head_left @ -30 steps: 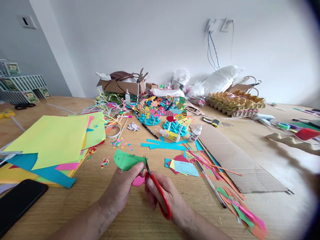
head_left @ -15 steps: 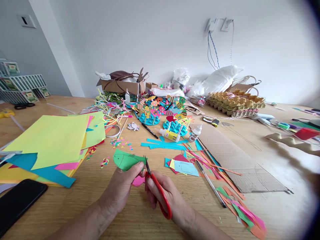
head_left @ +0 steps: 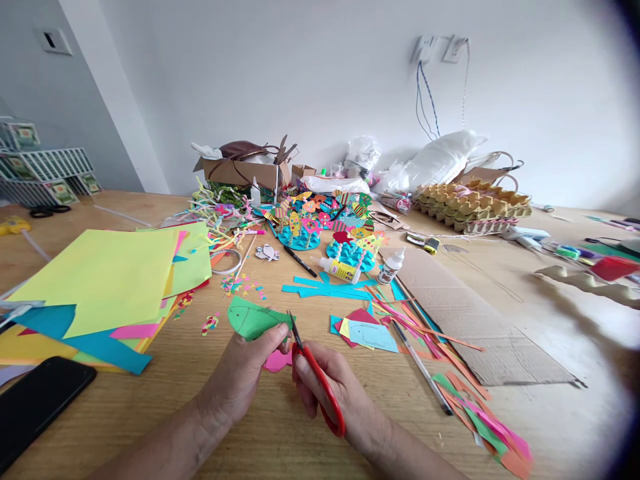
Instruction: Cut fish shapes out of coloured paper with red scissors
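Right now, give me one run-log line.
left hand: holds green paper | right hand: holds scissors | blades: at paper's right end

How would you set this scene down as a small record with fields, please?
Left hand: the left hand pinches green paper marked with a drawn fish outline
Right hand: the right hand holds red-handled scissors, blades at the green paper's right end
Glue: yellow-labelled bottle on its side; white bottle standing
Right of hands: light-blue paper with a drawn outline, pen, flat cardboard
Left side: yellow sheets, black phone
Back right: stacked egg cartons
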Demonstrator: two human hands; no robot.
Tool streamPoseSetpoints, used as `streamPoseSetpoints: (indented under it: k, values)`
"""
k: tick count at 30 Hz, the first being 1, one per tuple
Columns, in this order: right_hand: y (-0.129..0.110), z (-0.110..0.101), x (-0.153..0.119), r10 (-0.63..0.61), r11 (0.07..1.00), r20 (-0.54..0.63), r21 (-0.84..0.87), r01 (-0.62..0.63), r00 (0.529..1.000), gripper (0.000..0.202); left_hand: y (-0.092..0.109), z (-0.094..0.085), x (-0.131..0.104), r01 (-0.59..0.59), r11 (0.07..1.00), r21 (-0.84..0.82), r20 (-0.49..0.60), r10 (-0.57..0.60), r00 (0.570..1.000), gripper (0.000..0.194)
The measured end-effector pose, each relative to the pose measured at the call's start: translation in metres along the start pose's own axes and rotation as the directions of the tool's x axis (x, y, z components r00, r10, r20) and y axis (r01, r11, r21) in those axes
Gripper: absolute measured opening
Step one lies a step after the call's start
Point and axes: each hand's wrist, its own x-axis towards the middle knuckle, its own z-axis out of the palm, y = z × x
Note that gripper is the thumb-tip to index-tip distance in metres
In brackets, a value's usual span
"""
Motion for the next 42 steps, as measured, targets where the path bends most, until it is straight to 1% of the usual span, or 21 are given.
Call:
streamPoseSetpoints:
  k: [9, 18, 23, 28, 35, 42]
  values:
    - [0.0029, -0.0020, 0.0013, 0.003, 1.000, 0.000, -0.030, -0.003, 1.000, 0.049, 0.0018, -0.0004, 0.0044, -0.020, 0.999, 0.026, 0.013, 0.020, 1.000, 0.018]
    - [0.0042, -0.0020, 0.0011, 0.010, 1.000, 0.014, -0.026, -0.010, 1.000, 0.047, 0.0026, -0.0007, 0.0036, -0.042, 0.999, 0.000, 0.049, 0.042, 0.998, 0.018]
    - [-0.0009, -0.0025, 0.0006, -0.019, 1.000, 0.050, -0.015, 0.020, 0.999, 0.049, 0.0027, -0.0013, 0.0015, -0.021, 1.000, -0.005, 0.018, 0.021, 1.000, 0.014]
    - [-0.0043, -0.0022, -0.0006, -0.021, 0.998, 0.042, -0.053, 0.024, 0.999, 0.050, 0.0034, 0.0003, 0.0021, -0.018, 1.000, 0.003, -0.001, 0.018, 1.000, 0.015]
    - [0.0015, -0.0021, 0.0013, -0.008, 0.999, 0.025, -0.047, 0.010, 1.000, 0.049, -0.0008, -0.0013, 0.0025, -0.027, 1.000, 0.014, 0.000, 0.027, 1.000, 0.015]
    - [0.0044, -0.0024, 0.0014, -0.006, 0.998, 0.015, -0.061, 0.007, 1.000, 0.048, 0.0013, 0.0004, 0.0026, -0.025, 0.999, 0.030, -0.008, 0.025, 1.000, 0.016]
